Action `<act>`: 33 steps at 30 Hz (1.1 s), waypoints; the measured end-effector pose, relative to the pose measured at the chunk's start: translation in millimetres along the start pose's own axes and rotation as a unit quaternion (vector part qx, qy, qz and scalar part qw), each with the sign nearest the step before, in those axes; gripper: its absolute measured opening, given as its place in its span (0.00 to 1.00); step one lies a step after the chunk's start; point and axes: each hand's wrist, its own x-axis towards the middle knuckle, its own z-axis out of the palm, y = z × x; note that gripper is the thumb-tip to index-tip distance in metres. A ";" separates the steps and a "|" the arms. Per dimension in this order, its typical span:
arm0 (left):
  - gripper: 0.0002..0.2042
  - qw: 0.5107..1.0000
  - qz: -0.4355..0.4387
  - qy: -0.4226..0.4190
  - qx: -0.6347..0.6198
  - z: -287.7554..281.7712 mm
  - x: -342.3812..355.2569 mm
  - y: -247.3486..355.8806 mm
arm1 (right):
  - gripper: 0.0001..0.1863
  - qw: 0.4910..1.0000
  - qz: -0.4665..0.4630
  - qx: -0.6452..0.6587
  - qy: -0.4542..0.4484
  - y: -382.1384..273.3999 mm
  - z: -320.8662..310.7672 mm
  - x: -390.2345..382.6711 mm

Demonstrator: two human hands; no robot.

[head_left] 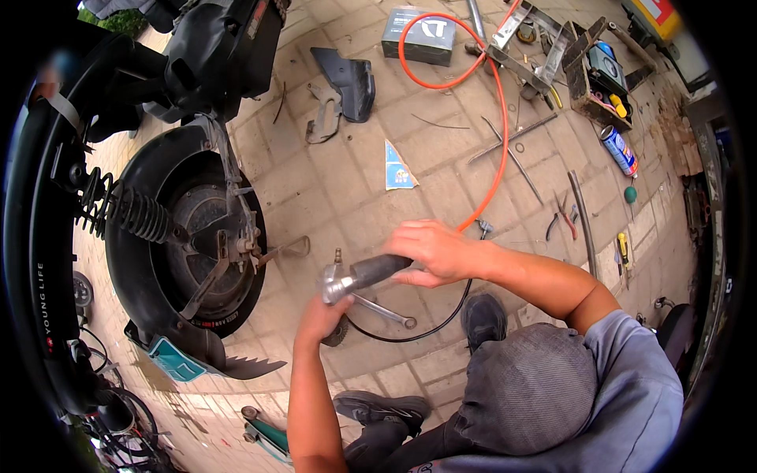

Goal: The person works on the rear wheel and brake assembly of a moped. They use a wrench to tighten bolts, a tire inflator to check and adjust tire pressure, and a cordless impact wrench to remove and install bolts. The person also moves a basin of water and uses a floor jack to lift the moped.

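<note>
My right hand [426, 252] is closed round the black handle of a tool [371, 272] with a silver angled head and a short brass fitting upright beside it. My left hand [323, 315] grips around that head; exactly what its fingers hold there is partly hidden. A dark round part [337, 335] shows beside that hand. Beneath the tool lies a silver wrench [386, 315], with a thin black hose [426, 337] looping around it. An orange hose [498, 185] runs behind my right hand to a small metal coupling [483, 227].
A scooter rear wheel [130, 236] with shock and hanging fender stands at left. On the paving are black plastic trim [355, 91], a grey box [418, 47], a tool crate [599, 102], a spray can [619, 154], pliers [566, 217] and a screwdriver [623, 248]. My shoes are below.
</note>
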 end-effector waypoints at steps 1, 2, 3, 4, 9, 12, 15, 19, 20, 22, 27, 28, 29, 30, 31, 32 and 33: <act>0.15 1.000 -0.016 0.000 0.007 -1.4 -3.8 14.4 | 0.19 0.999 0.046 -0.015 0.018 10.4 -0.1 -11.6; 0.14 0.999 -0.033 0.008 0.018 -4.6 -9.3 19.4 | 0.20 0.996 0.083 -0.035 0.000 22.9 -0.7 -21.5; 0.14 0.998 0.031 0.048 0.039 -6.0 -14.2 10.1 | 0.21 0.993 0.115 -0.032 -0.023 27.7 -4.6 -26.4; 0.13 0.994 0.043 0.072 0.069 -8.3 -19.5 4.7 | 0.23 0.988 0.146 -0.029 -0.047 30.7 -5.9 -28.6; 0.09 0.954 0.066 0.113 0.270 -14.1 -43.8 18.6 | 0.27 0.975 0.124 -0.079 -0.168 16.1 -9.7 -21.7; 0.06 0.918 0.123 0.123 0.357 -18.1 -54.5 15.7 | 0.25 0.980 0.083 -0.061 -0.173 18.5 -4.0 -13.7; 0.05 0.899 0.162 0.119 0.390 -21.9 -66.7 23.0 | 0.23 0.980 0.046 -0.061 -0.184 17.4 -1.8 -6.7; 0.04 0.871 0.185 0.098 0.444 -27.6 -77.4 25.9 | 0.23 0.975 -0.017 -0.104 -0.195 8.8 -2.2 -5.1; 0.04 0.863 0.188 0.094 0.459 -28.3 -79.7 26.1 | 0.23 0.974 -0.020 -0.116 -0.196 4.9 -3.4 -4.5; 0.03 0.851 0.191 0.084 0.481 -28.5 -84.9 26.9 | 0.23 0.970 -0.024 -0.141 -0.198 -4.7 -7.0 -3.3; 0.03 0.853 0.180 0.081 0.484 -31.7 -101.8 47.1 | 0.21 0.967 -0.024 -0.163 -0.196 -16.8 -16.7 -2.5; 0.03 0.852 0.178 0.077 0.487 -33.4 -102.6 50.0 | 0.20 0.967 -0.021 -0.161 -0.198 -17.7 -18.9 -2.7; 0.03 0.851 0.178 0.073 0.490 -34.1 -102.8 52.6 | 0.20 0.969 -0.015 -0.155 -0.194 -17.3 -23.2 -4.4; 0.03 0.849 0.172 0.075 0.494 -36.2 -103.8 53.6 | 0.20 0.970 -0.009 -0.150 -0.189 -16.0 -28.1 -6.5; 0.03 0.847 0.166 0.076 0.499 -40.0 -105.0 53.4 | 0.20 0.972 -0.002 -0.145 -0.184 -15.4 -30.6 -8.5; 0.03 0.846 0.163 0.078 0.502 -42.3 -104.7 53.4 | 0.20 0.972 -0.005 -0.143 -0.187 -16.4 -31.1 -9.7; 0.03 0.846 0.162 0.074 0.503 -43.3 -104.7 54.3 | 0.20 0.971 -0.007 -0.142 -0.190 -18.2 -30.6 -9.8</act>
